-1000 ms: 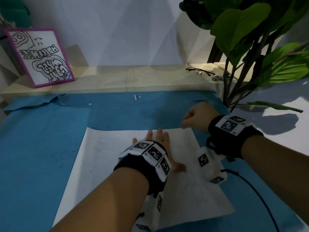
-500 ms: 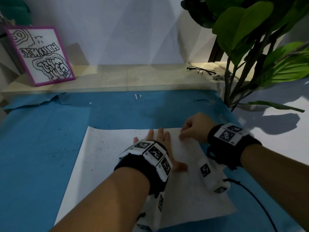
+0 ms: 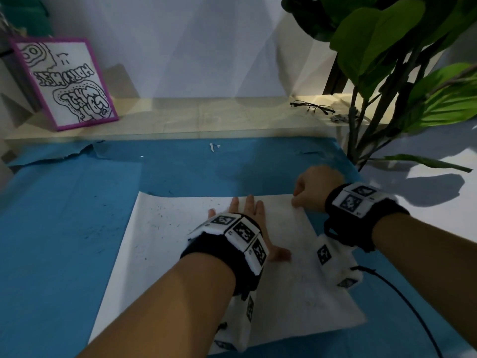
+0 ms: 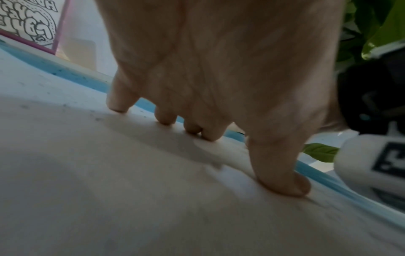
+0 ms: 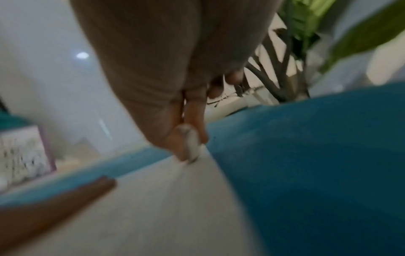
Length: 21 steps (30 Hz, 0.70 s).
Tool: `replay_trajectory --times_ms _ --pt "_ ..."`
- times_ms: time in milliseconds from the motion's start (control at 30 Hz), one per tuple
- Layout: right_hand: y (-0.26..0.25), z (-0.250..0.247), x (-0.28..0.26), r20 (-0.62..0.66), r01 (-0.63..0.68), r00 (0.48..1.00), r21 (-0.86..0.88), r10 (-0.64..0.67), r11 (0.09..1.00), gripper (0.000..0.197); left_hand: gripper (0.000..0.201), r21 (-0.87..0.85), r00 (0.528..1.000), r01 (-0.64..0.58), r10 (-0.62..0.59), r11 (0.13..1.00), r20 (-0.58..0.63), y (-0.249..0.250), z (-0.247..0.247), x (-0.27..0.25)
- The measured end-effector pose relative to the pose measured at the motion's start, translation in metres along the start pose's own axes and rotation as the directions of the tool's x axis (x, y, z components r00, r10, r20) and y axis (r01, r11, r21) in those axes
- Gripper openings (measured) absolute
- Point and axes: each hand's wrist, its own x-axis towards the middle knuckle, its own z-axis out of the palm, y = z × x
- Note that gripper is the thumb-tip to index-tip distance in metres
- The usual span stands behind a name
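A large white paper sheet [image 3: 167,254] lies on the blue table cover [image 3: 64,228]. My left hand [image 3: 247,210] lies flat on the sheet's far middle, fingers straight and thumb spread, pressing it down. The left wrist view shows those fingertips [image 4: 164,119] and the thumb on the paper [image 4: 109,190]. My right hand [image 3: 296,201] is at the sheet's far right corner with its fingers curled. In the blurred right wrist view the thumb and forefinger [image 5: 190,147] pinch that corner of the paper [image 5: 164,207], which is slightly raised.
A purple-framed drawing [image 3: 67,83] leans on the wall at the back left of a pale ledge. Black glasses [image 3: 312,108] lie on the ledge at the right. A leafy plant [image 3: 387,60] stands at the right. A black cable [image 3: 402,301] trails from my right wrist.
My right hand has come down and nearer from above the blue cover onto the sheet's far right corner and pinched it. The left hand has stayed flat on the paper.
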Motion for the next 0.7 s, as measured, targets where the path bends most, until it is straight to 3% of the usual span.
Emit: replay_trajectory --times_ms 67,133,200,267,400,467,600,633,700 --pt "-0.007 -0.005 0.002 -0.078 0.014 0.997 -0.140 -0.025 0.990 0.014 0.122 -0.001 1.000 0.001 -0.001 1.000 0.003 0.000 0.000 0.001" --pt "-0.015 -0.002 0.000 -0.049 0.049 0.998 0.014 -0.049 0.999 0.009 0.122 0.004 1.000 0.006 -0.006 1.000 0.006 0.000 0.000 0.002" --pt "-0.016 0.006 -0.007 0.024 0.059 0.998 0.204 -0.065 0.977 0.015 0.121 0.010 1.000 0.007 -0.007 1.000 -0.004 0.001 0.001 0.002" --pt "-0.007 0.010 -0.007 0.057 0.018 0.998 0.270 -0.035 0.963 0.012 0.120 0.010 1.000 0.007 -0.007 1.000 -0.015 0.000 0.001 0.002" --pt "0.008 -0.007 0.007 -0.044 -0.029 0.999 -0.037 0.028 0.999 0.013 0.121 -0.005 1.000 0.004 -0.004 1.000 -0.011 0.000 0.002 0.002" --pt "0.003 -0.007 0.010 -0.048 0.001 0.999 -0.010 -0.002 1.000 0.012 0.122 -0.005 1.000 0.007 -0.007 1.000 -0.007 0.000 0.002 0.003" --pt "0.000 0.009 0.003 0.016 0.024 0.999 0.235 -0.029 0.972 0.018 0.120 0.009 1.000 0.008 -0.008 1.000 -0.005 0.001 0.001 0.002" --pt "0.006 0.008 0.006 0.002 -0.007 1.000 0.205 0.007 0.979 0.019 0.120 0.005 1.000 0.007 -0.007 1.000 -0.006 0.001 0.000 0.002" --pt "0.014 0.000 0.011 -0.049 -0.041 0.998 -0.021 0.040 0.999 0.018 0.120 -0.001 1.000 0.010 -0.010 1.000 0.001 0.001 -0.001 0.000"
